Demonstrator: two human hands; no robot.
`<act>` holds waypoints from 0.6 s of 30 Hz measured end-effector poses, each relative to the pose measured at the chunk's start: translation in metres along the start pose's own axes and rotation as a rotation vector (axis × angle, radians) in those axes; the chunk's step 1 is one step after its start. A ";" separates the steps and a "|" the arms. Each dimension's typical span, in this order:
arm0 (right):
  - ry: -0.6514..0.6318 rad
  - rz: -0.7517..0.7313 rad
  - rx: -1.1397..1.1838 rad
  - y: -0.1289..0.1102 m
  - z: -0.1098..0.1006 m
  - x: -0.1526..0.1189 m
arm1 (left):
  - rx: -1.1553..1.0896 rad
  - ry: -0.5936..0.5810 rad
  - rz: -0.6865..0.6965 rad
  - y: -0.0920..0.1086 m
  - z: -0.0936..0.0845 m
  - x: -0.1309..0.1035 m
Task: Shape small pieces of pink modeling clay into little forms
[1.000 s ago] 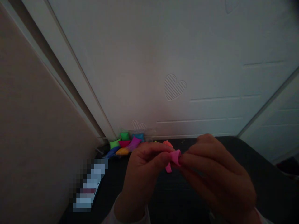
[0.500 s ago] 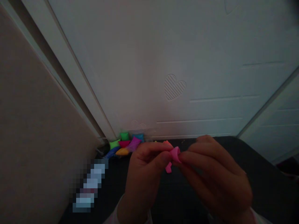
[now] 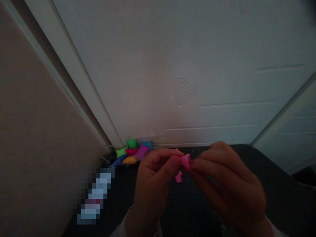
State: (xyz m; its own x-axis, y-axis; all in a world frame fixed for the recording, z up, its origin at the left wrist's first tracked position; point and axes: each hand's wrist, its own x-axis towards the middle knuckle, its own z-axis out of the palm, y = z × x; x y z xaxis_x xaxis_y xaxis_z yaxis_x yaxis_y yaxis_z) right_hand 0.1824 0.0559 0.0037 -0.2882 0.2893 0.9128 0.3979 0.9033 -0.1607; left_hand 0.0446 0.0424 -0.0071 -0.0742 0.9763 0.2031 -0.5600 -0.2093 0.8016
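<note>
My left hand (image 3: 153,177) pinches a pink cone (image 3: 185,161) above the black table (image 3: 187,207); my right hand (image 3: 230,184), fingers together, touches its flared rim, whether pinching I cannot tell. A pink scrap (image 3: 178,178) lies below, coloured packets (image 3: 129,160) beyond.

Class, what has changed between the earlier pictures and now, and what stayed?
The left hand has shifted slightly up, hiding more of the orange piece behind it. Nothing was taken up or let go: it and the right hand still hold the pink piece. The coloured packets stayed put.
</note>
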 end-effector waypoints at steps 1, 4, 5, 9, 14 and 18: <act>-0.006 0.005 0.004 0.000 0.000 0.000 | 0.004 -0.016 0.005 0.000 -0.001 0.000; -0.021 0.032 0.046 0.000 -0.001 -0.002 | 0.025 -0.056 0.015 0.000 -0.002 0.000; -0.026 0.043 0.065 0.000 -0.001 -0.002 | 0.036 -0.063 0.019 0.000 -0.002 0.000; -0.027 0.067 0.127 -0.001 -0.001 -0.003 | 0.065 -0.056 0.033 0.000 -0.003 0.000; -0.007 0.105 0.144 -0.004 -0.002 -0.002 | 0.087 -0.107 0.051 0.000 -0.004 0.000; -0.013 0.125 0.178 -0.005 -0.002 -0.002 | 0.108 -0.127 0.065 0.000 -0.005 -0.001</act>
State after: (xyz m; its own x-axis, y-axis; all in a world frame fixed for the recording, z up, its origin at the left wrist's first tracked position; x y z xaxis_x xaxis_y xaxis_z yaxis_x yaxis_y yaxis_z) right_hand 0.1824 0.0499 0.0037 -0.2581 0.4057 0.8768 0.2715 0.9015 -0.3372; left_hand 0.0404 0.0414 -0.0100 0.0010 0.9472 0.3207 -0.4652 -0.2835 0.8386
